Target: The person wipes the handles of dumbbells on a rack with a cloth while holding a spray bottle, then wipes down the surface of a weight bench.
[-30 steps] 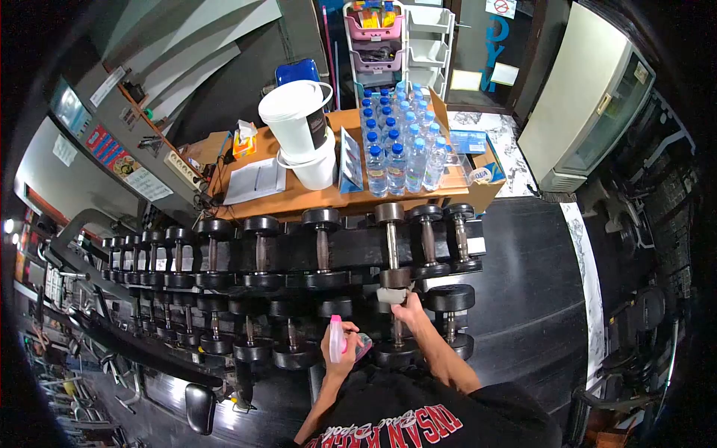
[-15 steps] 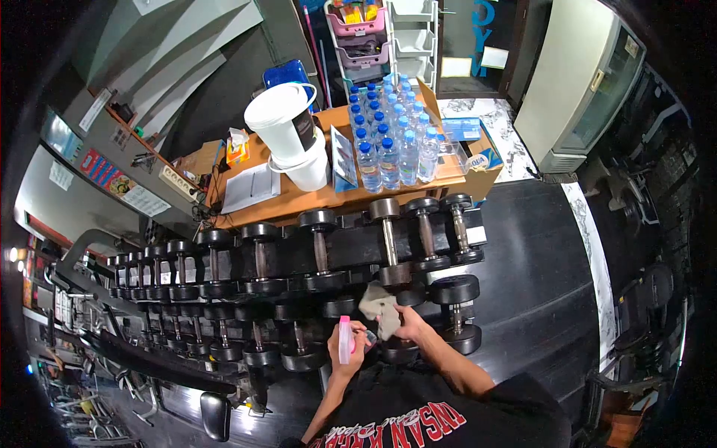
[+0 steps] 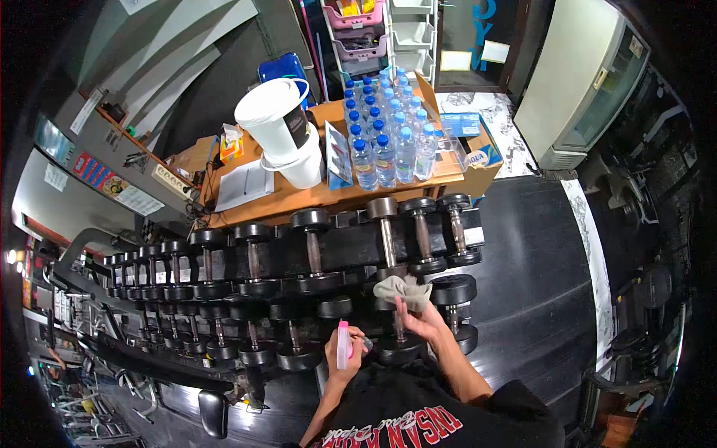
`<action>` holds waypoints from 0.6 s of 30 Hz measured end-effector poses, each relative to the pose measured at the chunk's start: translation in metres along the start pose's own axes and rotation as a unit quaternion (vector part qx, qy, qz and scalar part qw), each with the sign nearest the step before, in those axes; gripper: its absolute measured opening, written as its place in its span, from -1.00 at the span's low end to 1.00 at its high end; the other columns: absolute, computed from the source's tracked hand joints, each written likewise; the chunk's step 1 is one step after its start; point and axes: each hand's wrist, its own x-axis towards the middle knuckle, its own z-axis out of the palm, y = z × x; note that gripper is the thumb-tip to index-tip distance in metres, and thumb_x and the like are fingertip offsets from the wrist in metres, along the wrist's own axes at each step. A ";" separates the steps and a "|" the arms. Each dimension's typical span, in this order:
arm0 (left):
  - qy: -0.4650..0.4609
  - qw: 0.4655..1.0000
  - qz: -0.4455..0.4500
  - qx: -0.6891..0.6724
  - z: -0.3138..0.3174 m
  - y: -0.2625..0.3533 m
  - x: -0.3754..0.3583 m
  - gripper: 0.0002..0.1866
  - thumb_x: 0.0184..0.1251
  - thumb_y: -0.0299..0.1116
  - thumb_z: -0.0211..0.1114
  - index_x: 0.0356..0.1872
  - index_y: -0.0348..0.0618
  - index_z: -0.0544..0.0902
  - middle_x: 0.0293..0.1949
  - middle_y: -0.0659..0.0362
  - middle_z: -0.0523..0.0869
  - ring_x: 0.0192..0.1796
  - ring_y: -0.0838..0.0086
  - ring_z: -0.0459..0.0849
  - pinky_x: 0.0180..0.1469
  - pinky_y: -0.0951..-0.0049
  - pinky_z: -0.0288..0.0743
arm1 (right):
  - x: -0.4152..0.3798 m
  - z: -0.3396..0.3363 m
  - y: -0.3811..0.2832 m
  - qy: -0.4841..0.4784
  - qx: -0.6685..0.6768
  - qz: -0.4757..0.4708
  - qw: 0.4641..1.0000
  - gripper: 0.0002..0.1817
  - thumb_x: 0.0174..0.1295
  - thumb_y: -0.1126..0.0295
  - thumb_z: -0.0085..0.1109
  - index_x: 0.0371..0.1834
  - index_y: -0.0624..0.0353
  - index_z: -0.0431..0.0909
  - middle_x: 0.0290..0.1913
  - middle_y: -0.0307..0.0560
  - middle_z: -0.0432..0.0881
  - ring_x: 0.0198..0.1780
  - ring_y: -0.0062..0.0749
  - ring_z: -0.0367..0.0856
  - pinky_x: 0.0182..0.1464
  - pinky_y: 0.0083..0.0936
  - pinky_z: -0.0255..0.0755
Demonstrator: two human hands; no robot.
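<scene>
My left hand (image 3: 346,352) is wrapped round a pink and clear bottle (image 3: 343,344), held above the near edge of the lower dumbbell row. To its right, my right hand (image 3: 418,319) holds a grey-beige cloth (image 3: 404,291) over a lower-row dumbbell (image 3: 400,345). Part of that dumbbell is hidden by the cloth and hand. Just behind the cloth stands a dumbbell with a metal handle (image 3: 388,237) in the upper row. Another dumbbell (image 3: 455,313) lies right of my right hand.
Behind the dumbbell rack, a wooden table (image 3: 328,196) bears water bottles (image 3: 385,160), a white bucket (image 3: 302,166) and papers (image 3: 245,187). A fridge (image 3: 571,82) stands at the back right. A padded bench (image 3: 157,366) lies at the left, near a black pad (image 3: 213,414).
My right hand and the cloth have moved right and slightly forward, and the cloth is bunched differently. My left hand still holds the bottle in nearly the same place.
</scene>
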 end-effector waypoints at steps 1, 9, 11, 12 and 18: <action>-0.011 1.000 -0.001 -0.011 0.002 -0.003 0.002 -0.86 0.28 -0.66 0.16 -0.18 -0.29 0.47 -0.25 0.01 0.62 -0.47 0.49 0.65 -0.35 0.49 0.56 | -0.019 0.021 0.009 0.003 -0.148 -0.034 0.988 -0.61 0.45 0.25 -0.06 0.20 0.27 0.41 0.06 0.16 0.58 -0.02 -0.10 0.66 0.00 -0.27 0.65; -0.066 0.995 -0.003 -0.080 0.043 0.020 0.059 -0.86 0.26 -0.67 0.16 -0.18 -0.30 0.47 -0.26 0.09 0.64 -0.43 0.53 0.67 -0.33 0.53 0.57 | -0.049 0.091 -0.010 0.041 -0.558 -0.233 0.795 -0.47 0.44 0.13 0.01 0.39 0.11 0.27 0.16 -0.11 0.56 0.09 -0.33 0.60 0.12 -0.32 0.52; -0.064 0.991 -0.002 -0.116 0.053 0.025 0.074 -0.86 0.27 -0.64 0.17 -0.18 -0.29 0.48 -0.28 0.11 0.64 -0.44 0.55 0.66 -0.35 0.52 0.58 | -0.045 0.112 -0.015 0.038 -0.585 -0.313 0.748 -0.52 0.41 0.22 0.08 0.34 0.17 0.35 0.13 -0.15 0.57 0.06 -0.45 0.59 0.10 -0.45 0.48; -0.077 0.991 0.013 -0.110 0.056 0.024 0.081 -0.86 0.28 -0.64 0.18 -0.18 -0.28 0.48 -0.28 0.12 0.64 -0.44 0.55 0.66 -0.35 0.52 0.58 | -0.034 0.117 -0.025 0.049 -0.617 -0.382 0.686 -0.53 0.41 0.23 0.10 0.30 0.21 0.38 0.13 -0.13 0.57 0.07 -0.46 0.57 0.12 -0.48 0.44; -0.107 0.989 0.085 -0.057 0.082 0.013 0.133 -0.90 0.25 -0.62 0.19 -0.25 -0.25 0.50 -0.43 0.20 0.63 -0.53 0.56 0.64 -0.46 0.53 0.53 | 0.030 0.183 -0.056 -0.010 -0.709 -0.678 0.197 -0.63 0.24 0.46 0.17 0.13 0.21 0.52 0.11 0.03 0.59 0.21 -0.13 0.50 0.24 -0.38 0.35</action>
